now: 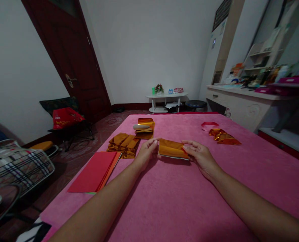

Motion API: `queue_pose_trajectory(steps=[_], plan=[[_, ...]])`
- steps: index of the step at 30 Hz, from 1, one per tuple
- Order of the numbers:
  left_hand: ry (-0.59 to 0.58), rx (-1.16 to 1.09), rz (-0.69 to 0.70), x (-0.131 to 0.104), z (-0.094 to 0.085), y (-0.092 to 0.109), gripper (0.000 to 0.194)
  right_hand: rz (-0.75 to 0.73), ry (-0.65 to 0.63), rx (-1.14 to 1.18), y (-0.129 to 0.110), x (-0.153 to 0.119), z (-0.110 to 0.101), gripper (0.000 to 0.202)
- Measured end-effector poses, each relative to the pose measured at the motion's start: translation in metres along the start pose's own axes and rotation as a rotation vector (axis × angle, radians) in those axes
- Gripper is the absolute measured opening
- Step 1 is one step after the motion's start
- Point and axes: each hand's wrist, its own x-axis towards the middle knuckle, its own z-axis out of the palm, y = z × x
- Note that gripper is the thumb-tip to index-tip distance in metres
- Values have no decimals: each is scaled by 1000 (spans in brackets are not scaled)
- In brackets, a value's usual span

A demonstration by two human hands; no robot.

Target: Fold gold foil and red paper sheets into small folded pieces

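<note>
A folded sheet of gold foil paper (173, 149) is stretched between my two hands, just above the pink cloth. My left hand (148, 151) pinches its left end with thumb and fingers. At the right end my right hand (198, 153) grips the same sheet, thumb on the near face. A pale edge shows along the paper's lower side. Left of my left hand lies a pile of folded gold paper pieces (124, 144). Behind that pile sits a stack of gold foil sheets (146, 124) with a greyish oblong object (141, 127) on top.
The pink-covered table (189, 201) bears a stack of red and orange paper (95, 171) at left. A pink paper ring (210, 126) and a folded gold foil shape (225, 137) lie at right. Beyond are a white side table (166, 95) and a cluttered counter (240, 92).
</note>
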Motion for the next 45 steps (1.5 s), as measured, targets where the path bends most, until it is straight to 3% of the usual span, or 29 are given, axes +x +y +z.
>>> queue_pose_trajectory(steps=[13, 19, 28, 39, 45], plan=[[61, 72, 11, -2, 3, 4, 53, 35, 3, -9, 0, 0, -1, 36], [155, 287, 49, 3, 0, -2, 25, 23, -37, -27, -2, -2, 2, 34], [203, 298, 134, 5, -5, -5, 28, -30, -144, -30, -2, -4, 3, 37], [145, 228, 33, 1, 0, -2, 31, -32, -142, -42, -5, -7, 4, 35], [-33, 311, -108, -5, 3, 3, 34, -34, -85, -33, -10, -9, 5, 31]])
